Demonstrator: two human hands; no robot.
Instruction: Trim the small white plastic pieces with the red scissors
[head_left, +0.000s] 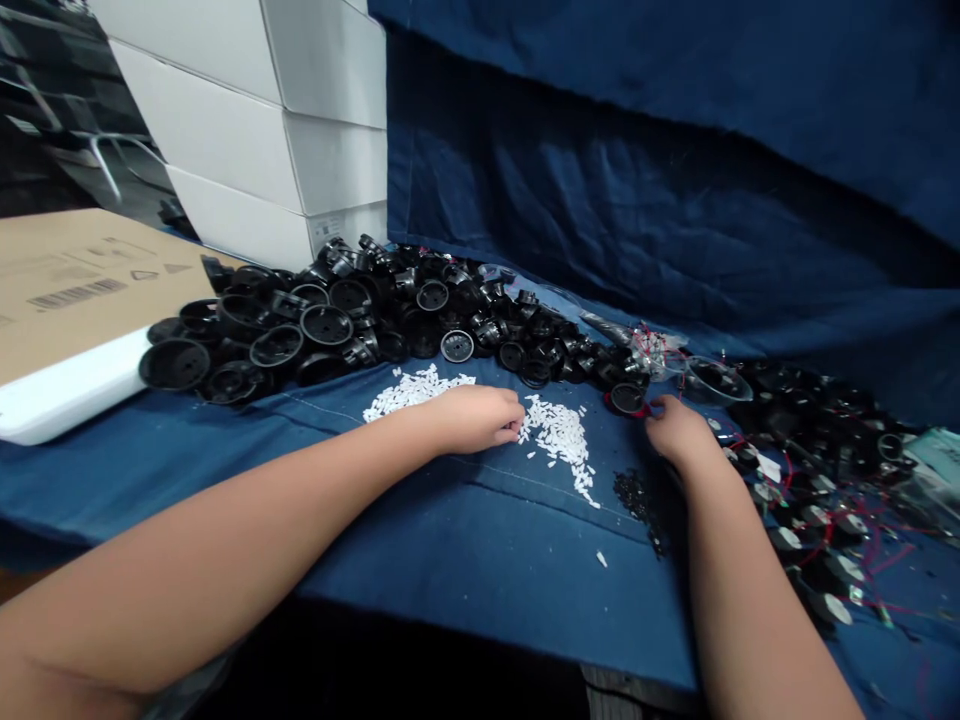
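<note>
My left hand lies on the blue cloth, its fingertips pressed at the edge of a heap of small white plastic pieces. A second white heap lies behind the wrist. My right hand reaches toward a round black plastic housing with red wire beside it. Its fingertips are curled, and I cannot tell whether they hold anything. A large pile of black plastic housings runs along the back of the cloth. Small black bits lie just left of my right wrist.
To the right lies a heap of black parts with red wires, and a clear plastic dish sits near it. A cardboard sheet and stacked white boxes stand at the back left, before a blue cloth backdrop.
</note>
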